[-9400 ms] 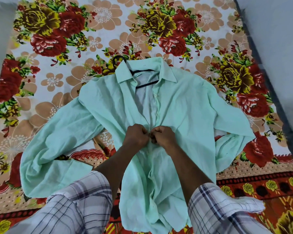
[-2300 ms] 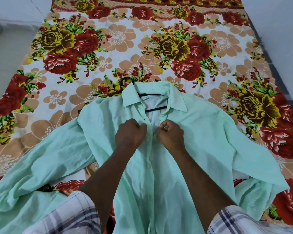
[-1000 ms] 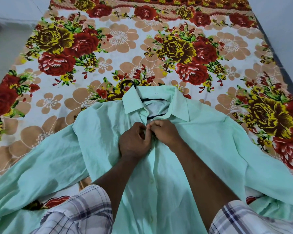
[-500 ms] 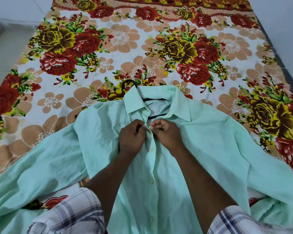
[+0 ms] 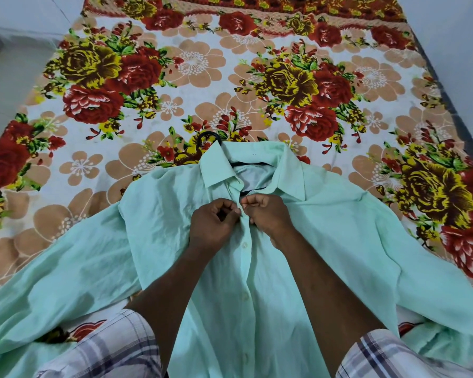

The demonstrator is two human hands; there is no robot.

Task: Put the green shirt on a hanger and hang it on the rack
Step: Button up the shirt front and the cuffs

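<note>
Green shirt [image 5: 325, 241] flat on floral bedsheet [image 5: 191, 64], hanger [image 5: 210, 136] inside. Left hand [image 5: 212, 223], right hand [image 5: 268, 214] both pinch placket below collar. Collar points away, hem toward person.

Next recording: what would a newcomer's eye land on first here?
The pale green button-front shirt lies spread front-up nearest the camera, left hand and right hand pinching its front edges together just below the collar. Beyond it the bedsheet printed with large red and yellow roses fills the view, a black hanger hook poking out beside the collar.
</note>
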